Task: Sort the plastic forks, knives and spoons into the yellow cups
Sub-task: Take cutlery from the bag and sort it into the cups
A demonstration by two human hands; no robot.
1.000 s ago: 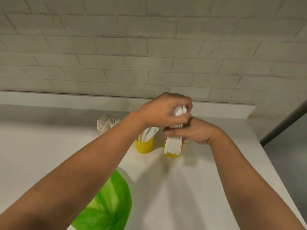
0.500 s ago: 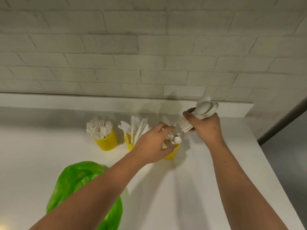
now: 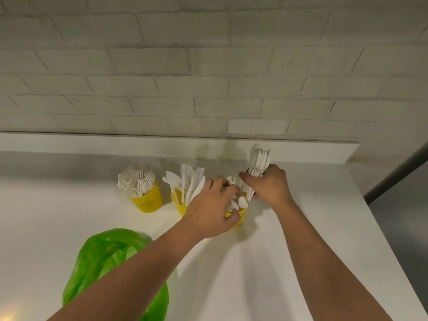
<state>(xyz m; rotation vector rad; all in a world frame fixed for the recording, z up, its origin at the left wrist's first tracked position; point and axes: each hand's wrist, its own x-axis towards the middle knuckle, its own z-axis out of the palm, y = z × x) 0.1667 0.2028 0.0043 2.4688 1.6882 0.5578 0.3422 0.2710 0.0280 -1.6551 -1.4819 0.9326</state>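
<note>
Head view: three yellow cups stand in a row on the white tabletop (image 3: pixel 243 274), near the brick wall (image 3: pixel 208 77). The fork cup (image 3: pixel 147 200) is on the left, full of forks (image 3: pixel 135 180). The knife cup (image 3: pixel 179 206) is in the middle, with knives (image 3: pixel 190 181) sticking up. The spoon cup (image 3: pixel 241 217) is on the right. The left grip (image 3: pixel 209 212) holds the spoon cup at its top, with its fingers curled over the spoons (image 3: pixel 242 202) inside and its thumb on the yellow side. The right grip (image 3: pixel 269 184) is closed tight round a bunch (image 3: pixel 260 159) of spoons, bowls up and handles pointing down at the spoon cup. The hands hide the handle tips, so I cannot tell if they are in the cup. A green bag (image 3: pixel 99 256) lies apart from the cups.

What could go wrong: the spoon cup looks light and already has spoons in it. If the bunch goes in hard or slanted, the cup may tip, or spoons may pop out. If the right grip lets go too soon, the bunch may fan out and fall on the tabletop. The left fingers lie over the cup mouth and may block the way. The knife cup is just beside and could get bumped.

Half a second ago the bunch was higher and leaned sideways. Now it stands straight and low by the cup. The left grip was reaching then, and now it is on the cup
</note>
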